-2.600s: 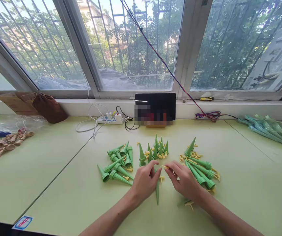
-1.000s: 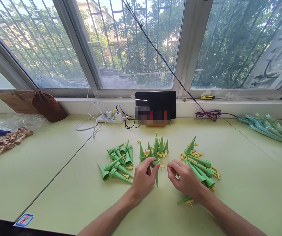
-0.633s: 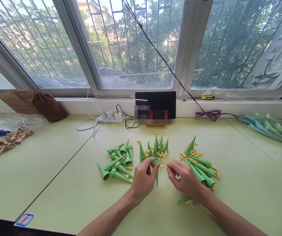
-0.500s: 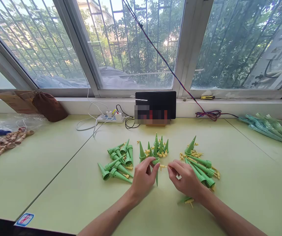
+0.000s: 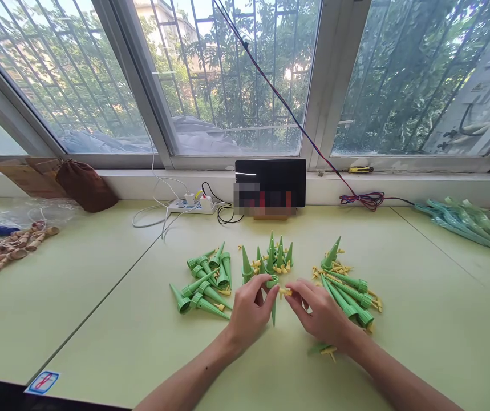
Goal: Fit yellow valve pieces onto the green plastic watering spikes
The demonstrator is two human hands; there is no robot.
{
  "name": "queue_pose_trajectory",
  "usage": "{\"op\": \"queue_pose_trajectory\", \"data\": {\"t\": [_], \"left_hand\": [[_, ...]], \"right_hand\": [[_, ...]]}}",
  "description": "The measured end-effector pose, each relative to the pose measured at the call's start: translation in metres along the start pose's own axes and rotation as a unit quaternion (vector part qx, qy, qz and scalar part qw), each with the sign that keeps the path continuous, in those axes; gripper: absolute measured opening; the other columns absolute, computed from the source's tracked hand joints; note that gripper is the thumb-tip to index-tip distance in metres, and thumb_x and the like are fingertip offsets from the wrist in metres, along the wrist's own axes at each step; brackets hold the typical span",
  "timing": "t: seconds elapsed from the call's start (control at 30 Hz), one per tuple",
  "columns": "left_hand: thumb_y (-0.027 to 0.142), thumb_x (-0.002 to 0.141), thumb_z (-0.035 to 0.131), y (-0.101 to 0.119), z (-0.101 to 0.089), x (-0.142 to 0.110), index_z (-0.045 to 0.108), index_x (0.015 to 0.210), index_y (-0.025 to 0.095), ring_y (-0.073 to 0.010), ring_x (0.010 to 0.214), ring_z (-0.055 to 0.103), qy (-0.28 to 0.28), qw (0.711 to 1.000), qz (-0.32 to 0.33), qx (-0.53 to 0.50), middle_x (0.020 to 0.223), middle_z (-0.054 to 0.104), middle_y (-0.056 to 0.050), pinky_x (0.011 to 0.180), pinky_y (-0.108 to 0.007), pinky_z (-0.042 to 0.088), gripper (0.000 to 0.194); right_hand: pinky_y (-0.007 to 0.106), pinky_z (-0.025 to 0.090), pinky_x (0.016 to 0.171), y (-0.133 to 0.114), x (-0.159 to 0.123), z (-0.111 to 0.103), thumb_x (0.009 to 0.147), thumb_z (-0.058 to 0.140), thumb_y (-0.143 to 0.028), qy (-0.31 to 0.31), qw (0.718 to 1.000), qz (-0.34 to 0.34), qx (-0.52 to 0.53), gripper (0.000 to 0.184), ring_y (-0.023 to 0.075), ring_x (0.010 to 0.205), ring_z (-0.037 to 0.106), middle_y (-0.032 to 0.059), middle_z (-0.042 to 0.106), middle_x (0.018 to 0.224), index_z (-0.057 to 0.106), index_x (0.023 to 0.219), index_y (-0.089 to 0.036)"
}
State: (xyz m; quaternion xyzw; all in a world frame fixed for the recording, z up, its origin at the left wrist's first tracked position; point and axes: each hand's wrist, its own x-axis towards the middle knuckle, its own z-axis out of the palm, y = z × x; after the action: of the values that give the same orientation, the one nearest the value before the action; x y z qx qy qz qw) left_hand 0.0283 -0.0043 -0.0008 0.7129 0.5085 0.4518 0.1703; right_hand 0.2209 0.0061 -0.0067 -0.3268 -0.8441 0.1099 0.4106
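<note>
My left hand (image 5: 248, 305) is closed on a green plastic watering spike (image 5: 272, 281), its ringed open end up and its point down. My right hand (image 5: 324, 311) pinches a small yellow valve (image 5: 284, 291) at the spike's side, just below the ring. The fingers partly hide where valve and spike meet. Behind my hands, several green spikes (image 5: 270, 260) stand point up with yellow valves about their bases. Under my right wrist lie a green piece (image 5: 318, 347) and another yellow valve (image 5: 328, 351).
Loose green spikes (image 5: 204, 288) lie to the left. More spikes (image 5: 349, 297) and a heap of yellow valves (image 5: 341, 268) lie on the right. At the back are a tablet (image 5: 270, 177), a power strip (image 5: 180, 206) and a bundled cable (image 5: 362, 200).
My right hand has shifted slightly left, and its fingers now grip the yellow valve closer to the spike. My left hand and the spike have barely moved.
</note>
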Motion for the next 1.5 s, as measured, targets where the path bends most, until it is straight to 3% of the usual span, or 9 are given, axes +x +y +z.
{"op": "queue_pose_trajectory", "data": {"t": [0.37,0.63,1.5], "left_hand": [[0.033,0.095,0.059,0.0005,-0.0005,-0.0003,0.065,0.1,0.017,-0.0097,0.049,0.047,-0.007,1.0,0.005,0.004,0.061,0.056,0.004,0.053,-0.022,0.04,0.018],[0.033,0.095,0.06,0.0017,-0.0014,-0.0004,0.065,0.104,0.016,-0.0088,0.049,0.048,-0.019,1.0,0.0,0.001,0.07,0.064,0.001,0.052,-0.021,0.04,0.02],[0.03,0.094,0.06,0.0017,0.001,-0.0017,0.064,0.106,0.017,-0.0088,0.05,0.049,-0.025,1.0,-0.001,-0.002,0.073,0.065,0.0,0.053,-0.022,0.042,0.018]], "right_hand": [[0.026,0.039,0.059,0.0015,-0.0012,0.0014,0.103,0.048,-0.021,-0.014,1.0,0.001,-0.003,0.011,0.0133,0.061,0.051,0.0013,0.06,0.081,0.059,0.102,-0.021],[0.024,0.042,0.061,0.0019,0.0038,0.0002,0.104,0.047,-0.02,0.012,1.0,-0.016,-0.011,0.014,0.014,0.065,0.056,0.0029,0.063,0.083,0.061,0.103,-0.02],[0.026,0.035,0.058,0.0013,0.0008,-0.0016,0.106,0.043,-0.03,-0.026,0.998,0.038,-0.036,0.027,0.0133,0.058,0.046,0.0006,0.057,0.071,0.061,0.09,-0.019]]}}
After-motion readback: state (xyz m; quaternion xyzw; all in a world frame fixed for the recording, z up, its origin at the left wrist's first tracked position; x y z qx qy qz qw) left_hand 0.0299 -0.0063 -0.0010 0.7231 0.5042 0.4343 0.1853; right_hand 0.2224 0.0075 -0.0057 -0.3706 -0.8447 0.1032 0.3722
